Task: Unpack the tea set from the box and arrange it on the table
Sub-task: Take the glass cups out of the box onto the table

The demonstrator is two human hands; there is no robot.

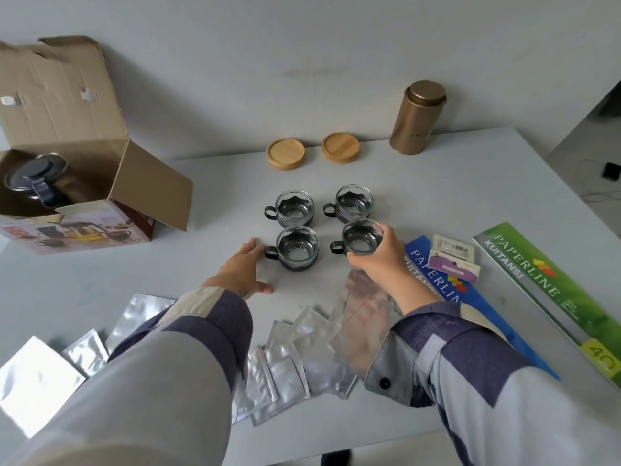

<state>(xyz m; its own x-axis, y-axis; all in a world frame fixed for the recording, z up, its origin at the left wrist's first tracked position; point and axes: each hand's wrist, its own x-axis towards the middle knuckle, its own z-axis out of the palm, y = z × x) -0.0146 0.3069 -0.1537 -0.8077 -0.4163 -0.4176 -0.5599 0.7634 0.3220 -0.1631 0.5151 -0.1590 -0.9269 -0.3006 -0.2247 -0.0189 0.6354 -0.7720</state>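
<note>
Right hand [376, 255] gripping the rim of the front-right cup [361, 237], 1 of 4 in a square. Left hand [242, 269] flat and relaxed on the worktop [215, 196], fingertips touching the front-left cup [295, 247] handle. At 10 o'clock, open box [84, 183] holding the teapot [35, 179].

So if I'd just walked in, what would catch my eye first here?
Probably the four glass cups set in a neat square mid-table, with the right hand gripping the near right cup by its rim and the left hand resting open beside the near left cup. Next, the open cardboard box at far left, a dark-lidded teapot still inside. Crinkled silver pouches are scattered along the near edge.
</note>
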